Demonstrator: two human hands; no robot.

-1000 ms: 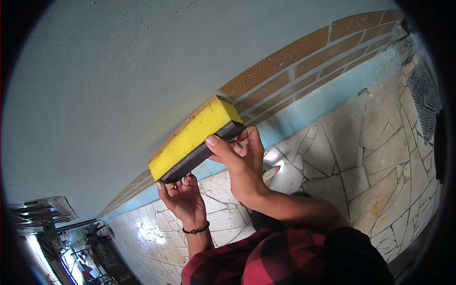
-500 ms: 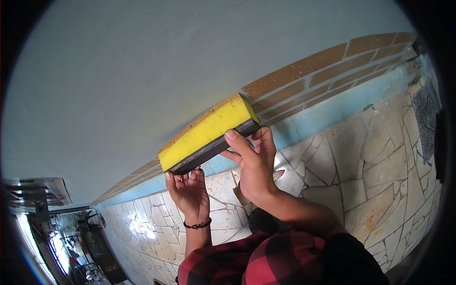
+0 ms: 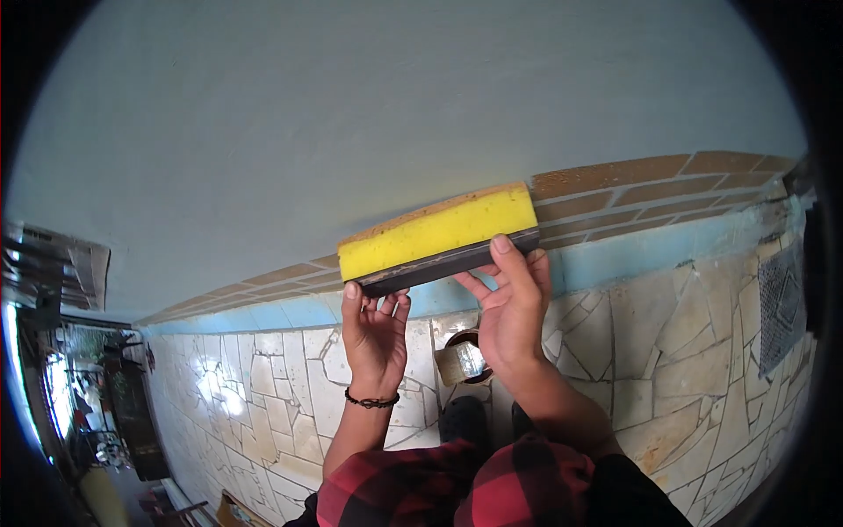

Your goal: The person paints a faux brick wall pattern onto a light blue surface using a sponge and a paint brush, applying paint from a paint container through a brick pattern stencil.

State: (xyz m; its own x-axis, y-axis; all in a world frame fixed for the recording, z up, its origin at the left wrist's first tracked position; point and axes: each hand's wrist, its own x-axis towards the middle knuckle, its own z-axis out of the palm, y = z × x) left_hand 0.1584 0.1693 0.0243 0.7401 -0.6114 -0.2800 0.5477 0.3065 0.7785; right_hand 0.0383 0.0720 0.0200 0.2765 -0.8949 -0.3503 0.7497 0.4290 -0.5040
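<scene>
A long yellow sponge block with a black backing is held up at the wall, its brown-stained face turned toward the wall. At the block's left end, my left hand grips the backing, thumb in front and fingers below; a dark bracelet circles its wrist. My right hand grips the backing near the right end, its thumb pressed on the front. Right beside the block's right end runs a brown painted brick shape, in line with the sponge's upper edge.
Rows of brown brick shapes run along the grey wall, over a light blue base strip. A round container with a pale flat piece across it stands on the stone-tiled floor by my feet. A grey mat lies far right.
My view has tilted, so the sponge block appears more level and farther right. Both hands keep their grip on it. The container on the floor shows more now.
</scene>
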